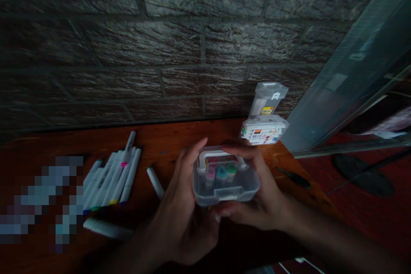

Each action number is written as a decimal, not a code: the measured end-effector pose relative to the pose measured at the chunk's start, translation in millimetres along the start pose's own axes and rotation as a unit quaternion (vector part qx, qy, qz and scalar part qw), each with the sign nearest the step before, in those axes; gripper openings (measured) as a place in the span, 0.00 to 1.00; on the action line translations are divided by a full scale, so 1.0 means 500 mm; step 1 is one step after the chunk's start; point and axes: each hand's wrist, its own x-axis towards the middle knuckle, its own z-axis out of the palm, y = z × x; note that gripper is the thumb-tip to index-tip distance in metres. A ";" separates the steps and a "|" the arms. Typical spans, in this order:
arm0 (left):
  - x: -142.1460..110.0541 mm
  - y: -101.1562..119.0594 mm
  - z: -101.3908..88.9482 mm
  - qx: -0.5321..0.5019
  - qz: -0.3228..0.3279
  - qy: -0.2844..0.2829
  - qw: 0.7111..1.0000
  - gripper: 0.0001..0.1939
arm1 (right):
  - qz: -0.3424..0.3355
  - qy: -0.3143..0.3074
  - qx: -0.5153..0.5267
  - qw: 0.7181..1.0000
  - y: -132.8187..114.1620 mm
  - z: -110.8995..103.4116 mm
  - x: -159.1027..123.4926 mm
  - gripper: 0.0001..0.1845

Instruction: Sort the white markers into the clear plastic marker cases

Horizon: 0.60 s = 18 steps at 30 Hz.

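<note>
Between my two hands is a clear plastic case (pixel 201 188) with a white carry handle (pixel 215 154), held over the front of the table. Several markers with pink, blue and green caps (pixel 221 173) show through its lid. My left hand (pixel 183 205) grips the case's left side, fingers along the edge and thumb underneath. On the opposite side, my right hand (pixel 257 188) wraps round it, with fingers by the handle and thumb at the front latch. A loose white marker (pixel 156 183) lies just left of my left hand. The case's underside is hidden.
Several white markers (pixel 109 180) lie side by side on the wooden table (pixel 180 130); another (pixel 107 229) is nearer me. Clear cases (pixel 265 130) stand at the back right by the brick wall (pixel 173 43). A dark slender object (pixel 293 176) lies near the right edge.
</note>
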 end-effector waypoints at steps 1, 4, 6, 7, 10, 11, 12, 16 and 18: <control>0.000 0.000 0.000 0.000 -0.001 0.002 1.000 0.47 | 0.005 0.003 -0.003 1.000 -0.001 0.000 0.000 0.45; -0.001 -0.002 0.001 0.000 0.001 0.005 1.000 0.46 | 0.012 0.006 -0.014 1.000 -0.004 0.000 0.001 0.44; -0.001 -0.002 0.000 -0.006 0.001 0.002 1.000 0.46 | 0.001 -0.007 -0.008 1.000 -0.005 -0.003 0.005 0.43; 0.000 -0.002 0.000 -0.009 -0.002 0.002 1.000 0.45 | -0.007 -0.014 -0.002 1.000 -0.004 -0.005 0.007 0.42; 0.001 -0.002 -0.003 -0.004 -0.011 0.011 1.000 0.43 | -0.025 -0.031 0.001 0.999 -0.001 -0.011 0.014 0.40; 0.002 -0.002 -0.004 0.001 -0.012 0.013 1.000 0.43 | -0.027 -0.035 -0.004 0.999 0.001 -0.013 0.016 0.40; 0.002 -0.002 -0.004 0.006 -0.013 0.014 1.000 0.43 | -0.029 -0.038 -0.010 0.999 0.002 -0.015 0.017 0.40; 0.003 -0.004 -0.007 0.024 -0.001 0.007 1.000 0.45 | -0.035 -0.045 -0.013 0.998 0.006 -0.018 0.019 0.42; 0.004 -0.002 -0.008 0.023 0.001 0.002 1.000 0.47 | -0.035 -0.045 -0.010 0.998 0.006 -0.017 0.018 0.46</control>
